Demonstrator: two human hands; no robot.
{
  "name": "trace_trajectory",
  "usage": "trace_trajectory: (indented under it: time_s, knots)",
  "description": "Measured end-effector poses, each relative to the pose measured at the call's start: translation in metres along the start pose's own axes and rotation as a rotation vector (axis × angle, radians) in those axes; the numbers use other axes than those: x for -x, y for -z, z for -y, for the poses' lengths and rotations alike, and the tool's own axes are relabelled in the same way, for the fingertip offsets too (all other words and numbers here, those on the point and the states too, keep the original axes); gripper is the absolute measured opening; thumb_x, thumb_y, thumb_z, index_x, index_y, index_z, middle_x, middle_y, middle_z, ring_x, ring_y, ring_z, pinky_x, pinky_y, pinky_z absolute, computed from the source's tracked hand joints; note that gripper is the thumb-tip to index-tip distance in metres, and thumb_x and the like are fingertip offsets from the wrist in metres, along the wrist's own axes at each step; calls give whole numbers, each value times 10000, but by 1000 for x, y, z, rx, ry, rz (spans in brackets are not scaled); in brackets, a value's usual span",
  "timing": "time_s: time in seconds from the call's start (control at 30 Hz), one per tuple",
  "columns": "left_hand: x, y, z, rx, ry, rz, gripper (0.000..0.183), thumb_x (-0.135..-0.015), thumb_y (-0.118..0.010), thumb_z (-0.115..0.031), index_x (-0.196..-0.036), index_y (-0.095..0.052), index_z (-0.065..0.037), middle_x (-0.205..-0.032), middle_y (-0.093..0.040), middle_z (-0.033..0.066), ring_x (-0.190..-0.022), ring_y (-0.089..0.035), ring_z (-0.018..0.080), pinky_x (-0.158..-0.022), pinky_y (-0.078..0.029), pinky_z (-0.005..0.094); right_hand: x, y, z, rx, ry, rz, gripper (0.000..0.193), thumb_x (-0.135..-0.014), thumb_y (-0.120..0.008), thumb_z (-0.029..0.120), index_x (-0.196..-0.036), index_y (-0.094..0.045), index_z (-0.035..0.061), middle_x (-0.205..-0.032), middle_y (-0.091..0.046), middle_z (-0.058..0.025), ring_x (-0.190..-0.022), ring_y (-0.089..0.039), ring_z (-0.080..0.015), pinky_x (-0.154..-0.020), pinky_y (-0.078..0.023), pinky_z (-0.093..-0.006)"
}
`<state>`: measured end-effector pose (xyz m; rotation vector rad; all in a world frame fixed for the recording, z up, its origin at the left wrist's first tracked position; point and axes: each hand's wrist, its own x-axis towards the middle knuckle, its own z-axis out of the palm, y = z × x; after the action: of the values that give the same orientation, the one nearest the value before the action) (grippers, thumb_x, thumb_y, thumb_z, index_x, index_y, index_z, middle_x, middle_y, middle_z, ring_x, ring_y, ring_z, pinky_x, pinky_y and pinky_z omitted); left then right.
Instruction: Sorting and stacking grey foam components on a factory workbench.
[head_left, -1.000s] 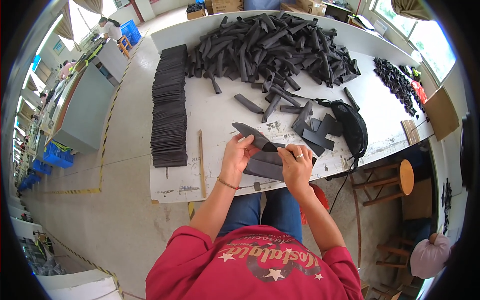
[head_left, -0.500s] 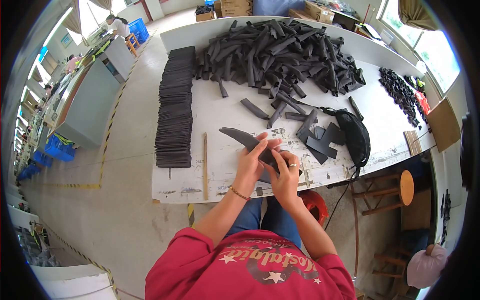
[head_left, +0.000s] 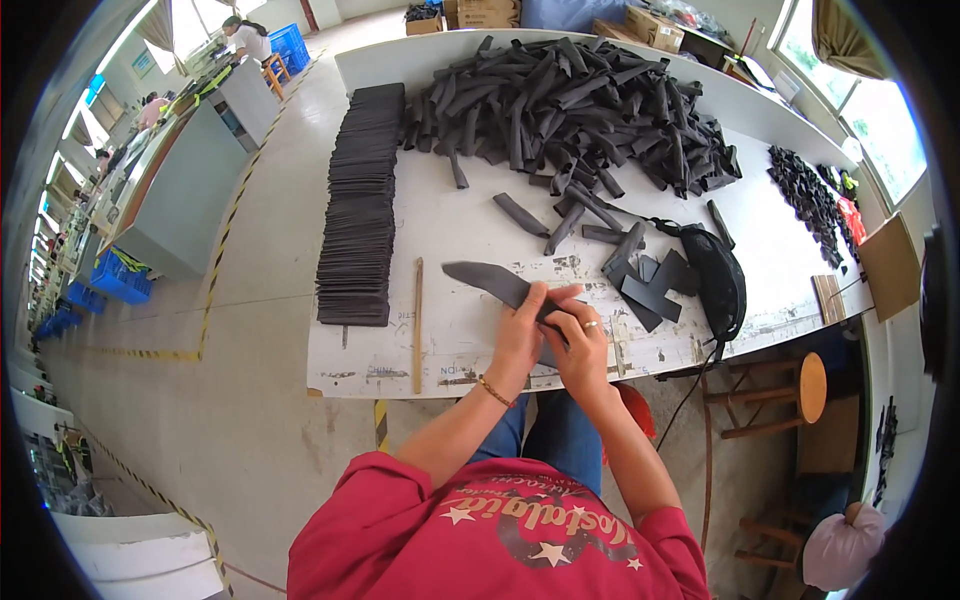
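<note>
A flat black strip of fabric-like material (head_left: 487, 278) is held over the near part of the table, its free end reaching out to the left. My left hand (head_left: 522, 333) has its fingers closed round the strip's middle. Close against it, my right hand (head_left: 582, 350) pinches the strip's near end, which is mostly hidden behind the fingers. Below the hands, a bit of grey-black material shows. Right of them lie several flat black pieces (head_left: 652, 299) and a few curled black pieces (head_left: 523, 215).
A long, neat row of stacked black pieces (head_left: 357, 205) runs along the table's left side. A big heap of curled black pieces (head_left: 570, 105) fills the back. There are also a wooden stick (head_left: 418, 325), a black bag (head_left: 722, 285) and a wooden stool (head_left: 812, 388).
The whole view has shifted slightly. Both hands stay on the strip, with my right hand drawn in closer to the left and the strip's free end tilted a little flatter.
</note>
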<state>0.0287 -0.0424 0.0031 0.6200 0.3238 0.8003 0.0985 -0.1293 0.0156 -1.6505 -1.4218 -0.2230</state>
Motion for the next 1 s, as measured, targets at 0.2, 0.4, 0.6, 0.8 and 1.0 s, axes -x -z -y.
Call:
trace_trajectory:
  time_s: [0.2, 0.4, 0.6, 0.8, 1.0]
  knots:
    - [-4, 11, -14, 44, 53, -49, 256, -990, -541, -252, -957, -590, -3, -1126, -661, 228, -1049, -638, 297, -921, -507, 377, 8, 15, 1, 12, -111, 124, 170, -782, -681, -9, -933, -618, 39, -1043, -606, -154, -928, -602, -370, -765, -502, -430]
    - [-1, 3, -9, 161, 58, -37, 219, -967, -580, -255, -947, -584, -38, -1147, -657, 213, -1161, -588, 347, -975, -479, 419, 6, 25, -7, -60, -46, 106, 128, -807, -674, -14, -918, -627, 27, -972, -636, -152, -798, -641, -352, -677, -522, -394]
    - [6, 9, 19, 190, 83, 39, 268, -978, -557, -272, -1029, -598, -13, -1183, -643, 197, -1192, -564, 333, -990, -464, 442, 7, 9, -16, -95, 24, 93, 148, -780, -688, -25, -903, -616, 19, -961, -628, -143, -812, -638, -347, -670, -522, -399]
    - [3, 4, -6, 229, 111, -24, 346, -976, -572, -254, -1166, -545, 33, -1151, -645, 199, -1060, -633, 278, -958, -494, 403, 5, 11, -17, -97, 84, 91, 173, -753, -698, -49, -886, -608, 17, -950, -630, -138, -795, -636, -334, -661, -521, -392]
    - [-3, -4, -16, 213, -178, -84, 372, -988, -549, -292, -1166, -534, 34, -1062, -661, 167, -1018, -644, 298, -955, -506, 409, -4, 12, -11, -140, 87, 75, 168, -747, -706, -58, -860, -610, 22, -942, -649, -130, -772, -645, -312, -653, -520, -361]
